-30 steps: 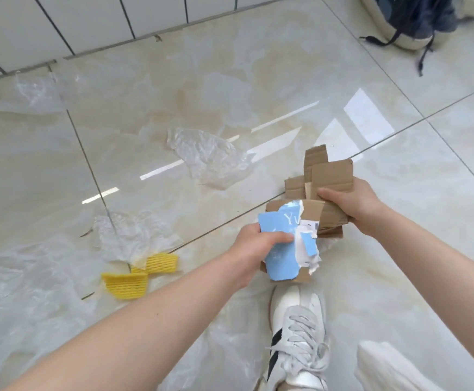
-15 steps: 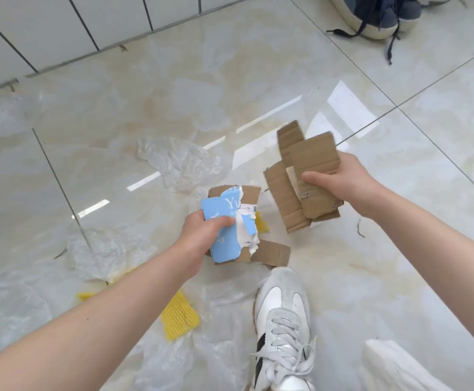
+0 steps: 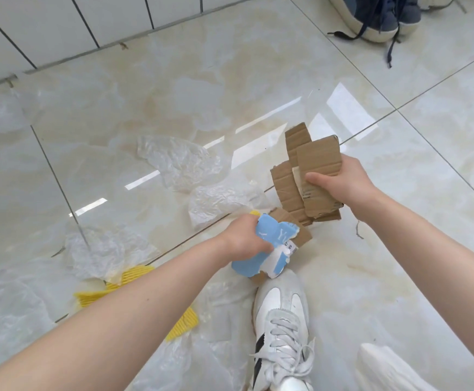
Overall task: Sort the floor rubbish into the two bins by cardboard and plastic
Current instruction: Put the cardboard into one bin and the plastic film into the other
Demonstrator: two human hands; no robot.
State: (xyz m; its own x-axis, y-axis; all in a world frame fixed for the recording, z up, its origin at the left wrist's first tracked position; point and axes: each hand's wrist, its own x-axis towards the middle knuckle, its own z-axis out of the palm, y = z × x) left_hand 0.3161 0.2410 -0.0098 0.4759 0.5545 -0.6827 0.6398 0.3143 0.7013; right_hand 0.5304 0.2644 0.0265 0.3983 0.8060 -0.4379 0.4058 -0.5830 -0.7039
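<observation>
My right hand (image 3: 340, 183) grips a stack of brown cardboard pieces (image 3: 312, 159), held upright above the floor. My left hand (image 3: 244, 239) is closed on a torn blue-and-white printed cardboard piece (image 3: 269, 251) with a brown flap showing behind it. Crumpled clear plastic sheets lie on the tiles: one plastic sheet (image 3: 179, 162) in the middle, another plastic sheet (image 3: 221, 201) just beyond my left hand, and a third plastic sheet (image 3: 106, 249) at the left. Yellow foam netting (image 3: 134, 280) lies under my left forearm. No bin is in view.
My white sneaker (image 3: 281, 320) stands just below the blue piece. More thin plastic film (image 3: 10, 306) covers the lower-left floor. Dark blue shoes (image 3: 377, 15) with loose laces sit at the top right. A tiled wall (image 3: 60, 24) runs along the top left.
The two hands have drawn apart. My left hand with the blue piece has dropped lower toward the sneaker, while my right hand keeps the brown stack raised. The view has shifted left.
</observation>
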